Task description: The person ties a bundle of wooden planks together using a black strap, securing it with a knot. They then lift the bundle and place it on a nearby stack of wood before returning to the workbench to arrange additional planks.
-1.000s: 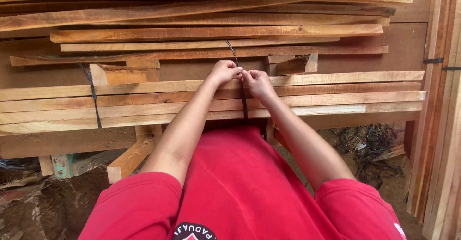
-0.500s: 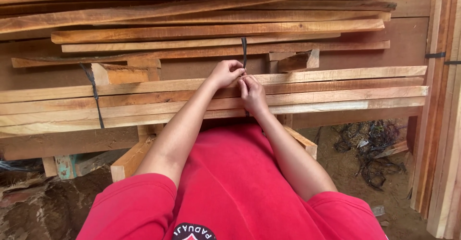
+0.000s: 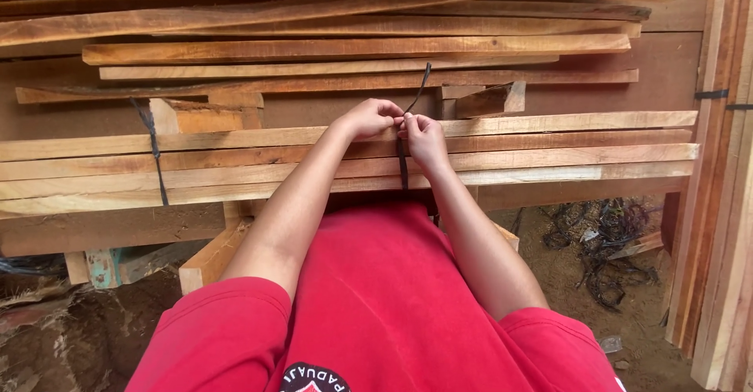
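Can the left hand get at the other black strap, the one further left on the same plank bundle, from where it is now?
Probably yes. The second black strap lies exposed on the plank bundle with nothing covering it, but the left hand is now pinching the middle strap and must let go first.

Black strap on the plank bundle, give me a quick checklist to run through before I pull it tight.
1. Both hands on the black strap: left hand and right hand pinch it, ok.
2. Strap runs down across the plank bundle: ok.
3. Free strap end sticks up, clear: ok.
4. Planks lie flush at the right ends: ok.
5. Other strap on the left in place: ok.
6. Knot formed: cannot tell, fingers hide it.
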